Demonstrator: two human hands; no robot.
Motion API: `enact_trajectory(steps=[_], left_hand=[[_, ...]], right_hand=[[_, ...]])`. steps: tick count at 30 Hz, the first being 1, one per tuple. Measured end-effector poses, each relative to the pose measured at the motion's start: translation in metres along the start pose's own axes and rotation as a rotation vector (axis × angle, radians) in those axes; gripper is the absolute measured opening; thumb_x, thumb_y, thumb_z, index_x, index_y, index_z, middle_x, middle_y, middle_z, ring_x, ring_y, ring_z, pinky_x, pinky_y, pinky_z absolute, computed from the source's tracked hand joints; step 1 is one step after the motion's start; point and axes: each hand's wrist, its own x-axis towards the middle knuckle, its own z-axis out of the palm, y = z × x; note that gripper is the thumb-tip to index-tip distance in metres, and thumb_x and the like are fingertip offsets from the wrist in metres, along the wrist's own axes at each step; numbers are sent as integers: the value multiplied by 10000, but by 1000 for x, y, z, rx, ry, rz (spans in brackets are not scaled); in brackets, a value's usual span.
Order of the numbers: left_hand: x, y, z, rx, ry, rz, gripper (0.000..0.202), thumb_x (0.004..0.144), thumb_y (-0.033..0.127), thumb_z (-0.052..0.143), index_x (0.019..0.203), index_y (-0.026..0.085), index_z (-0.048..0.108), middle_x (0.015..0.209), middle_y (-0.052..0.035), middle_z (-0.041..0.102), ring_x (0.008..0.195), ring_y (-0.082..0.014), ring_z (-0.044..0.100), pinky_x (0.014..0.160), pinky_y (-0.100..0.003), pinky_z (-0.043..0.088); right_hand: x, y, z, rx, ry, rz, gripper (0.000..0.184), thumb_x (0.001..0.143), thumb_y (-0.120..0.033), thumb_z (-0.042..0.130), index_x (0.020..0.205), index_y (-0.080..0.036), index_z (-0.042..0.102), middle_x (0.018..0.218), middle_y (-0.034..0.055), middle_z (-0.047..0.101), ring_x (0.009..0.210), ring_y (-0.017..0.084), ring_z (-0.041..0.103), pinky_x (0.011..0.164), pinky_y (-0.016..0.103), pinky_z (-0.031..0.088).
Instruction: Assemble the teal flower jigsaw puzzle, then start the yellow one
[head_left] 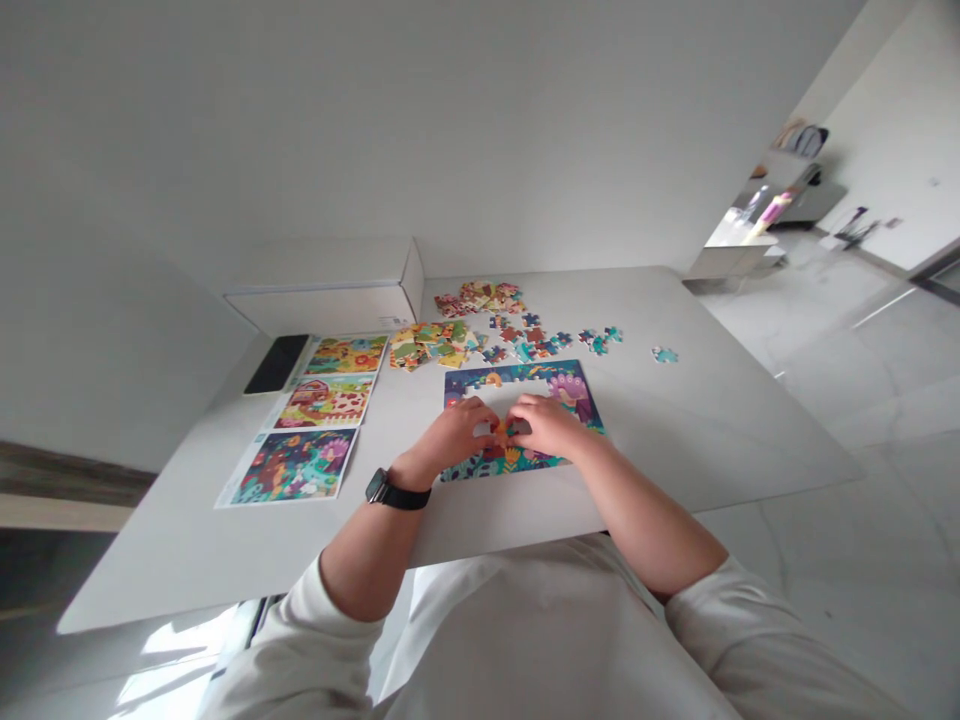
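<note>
Left hand (459,432), right hand (549,425): both pinched narrow on 1 orange piece (502,431) between them, low in the middle of a part-built jigsaw (574,390) on the table (675,430). Loose pieces (429,345) heaped beyond its far edge; 3 printed pictures (322,401) to the left

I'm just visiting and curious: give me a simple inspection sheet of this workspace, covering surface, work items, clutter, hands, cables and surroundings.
Surface: pale table, flat, rounded corners.
Work items: partly assembled puzzle with a gap inside its border; loose pieces and yellowish piles beyond it; three printed pictures at left.
Clutter: dark flat object, possibly a phone or tablet; white box behind it.
Hands: left hand and right hand meet at an orange piece; whether they grip or press it, I cannot tell.
Cables: nothing seen.
Surroundings: plain wall behind; shiny floor at right.
</note>
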Motion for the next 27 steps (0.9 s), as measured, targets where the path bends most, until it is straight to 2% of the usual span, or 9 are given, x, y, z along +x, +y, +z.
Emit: enact_trajectory(steps=[6, 8, 11, 14, 17, 21, 27], left_hand=[[1, 3, -3, -24, 9, 0, 192, 931, 371, 795, 1068, 238, 799, 1127, -107, 756, 1082, -300, 719, 962, -422, 575], [1, 5, -4, -39, 53, -11, 203, 908, 367, 821, 1059, 233, 800, 1104, -102, 756, 1047, -292, 721, 945, -413, 579], [1, 7, -11, -79, 214, -80, 195, 932, 319, 784, 1103, 228, 797, 1064, -81, 742, 902, -230, 701, 868, -365, 576], [1, 6, -21, -129, 451, -165, 190, 968, 272, 707, 1134, 225, 788, 1013, -54, 717, 799, -175, 649, 809, -318, 555], [0, 5, -27, -224, 642, -225, 202, 970, 268, 672, 1135, 216, 776, 940, -30, 690, 735, -146, 610, 737, -282, 523], [1, 8, -28, -377, 734, -272, 225, 961, 318, 677, 1135, 206, 765, 910, -21, 668, 688, -128, 579, 636, -247, 473], [1, 16, -28, -527, 788, -281, 252, 959, 389, 710, 1133, 210, 748, 883, -12, 653, 683, -131, 552, 627, -244, 468]], right_hand=[[0, 0, -1, 36, 27, 0, 231, 859, -274, 944, 1053, -234, 826, 1058, 48, 715, 992, 216, 692, 858, 317, 477], [0, 2, -1, 46, 37, 0, 222, 857, -271, 940, 1043, -231, 826, 1047, 51, 718, 989, 220, 694, 860, 323, 487], [0, 9, -3, 95, 148, 27, 176, 901, -253, 888, 1058, -225, 814, 1049, 56, 732, 977, 212, 697, 883, 330, 510], [-1, 21, -10, 154, 329, 103, 118, 950, -215, 796, 1066, -236, 794, 1028, 50, 750, 930, 201, 702, 881, 330, 534], [-3, 30, -18, 200, 507, 176, 149, 973, -224, 711, 1100, -249, 786, 1002, 47, 757, 855, 203, 693, 858, 343, 555], [-5, 33, -25, 219, 637, 215, 186, 957, -232, 655, 1092, -248, 781, 986, 57, 758, 820, 215, 681, 852, 361, 574], [-4, 33, -25, 238, 677, 191, 187, 950, -223, 645, 1080, -247, 777, 977, 60, 754, 810, 214, 682, 833, 357, 583]])
